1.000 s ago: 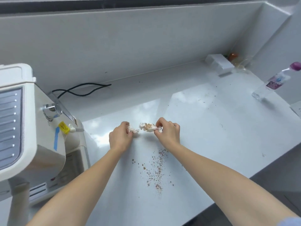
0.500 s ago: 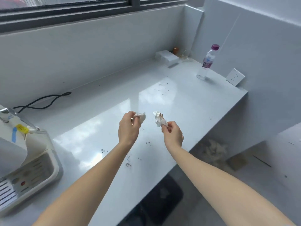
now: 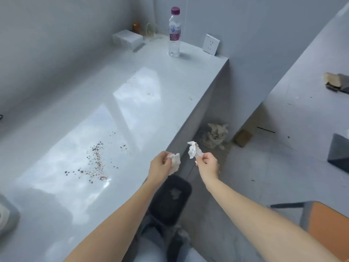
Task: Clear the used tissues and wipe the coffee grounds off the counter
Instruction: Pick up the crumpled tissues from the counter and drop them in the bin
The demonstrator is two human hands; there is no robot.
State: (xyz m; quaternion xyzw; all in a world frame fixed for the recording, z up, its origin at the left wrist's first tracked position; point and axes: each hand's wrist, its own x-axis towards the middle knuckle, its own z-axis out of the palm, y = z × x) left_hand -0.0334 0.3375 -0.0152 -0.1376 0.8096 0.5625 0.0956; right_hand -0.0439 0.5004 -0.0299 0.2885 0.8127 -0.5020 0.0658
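Observation:
My left hand [image 3: 160, 166] grips a crumpled used tissue [image 3: 175, 162] at the counter's front edge. My right hand [image 3: 206, 163] pinches a second crumpled tissue [image 3: 193, 151] out past the edge, over the floor. Below both hands stands a black waste bin [image 3: 186, 188] on the floor, with a piece of tissue inside it. Brown coffee grounds [image 3: 96, 160] lie scattered on the white counter [image 3: 113, 76], to the left of my left hand.
A water bottle [image 3: 174, 33] with a purple cap stands at the counter's far end beside a wall socket [image 3: 211, 44]. A white box [image 3: 127, 39] sits in the far corner. A dirty rag [image 3: 215, 135] lies on the floor. An orange chair seat [image 3: 328, 231] is at the right.
Both hands lifted the tissues off the counter and carried them right, past the front edge and over the bin. The view swung right, so the coffee machine left the frame.

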